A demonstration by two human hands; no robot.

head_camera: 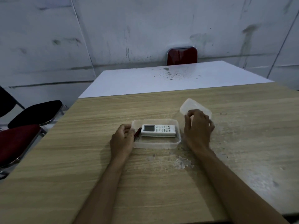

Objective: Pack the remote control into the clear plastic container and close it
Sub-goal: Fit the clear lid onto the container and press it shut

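Note:
A white remote control (158, 130) with a small screen lies flat inside the clear plastic container (156, 145), which stands uncovered on the wooden table (145, 183). A small dark red item (137, 134) with a metal ring rests in the container's left end. My left hand (122, 140) curls against the container's left wall. My right hand (199, 126) grips the near edge of the clear lid (191, 105), which is tilted just right of the container.
A white table (161, 78) butts against the far edge of the wooden one, with a red chair (182, 56) behind it. Black (37, 113) and red (17, 141) chairs stand at the left. Pale worn patches mark the wood near my right arm.

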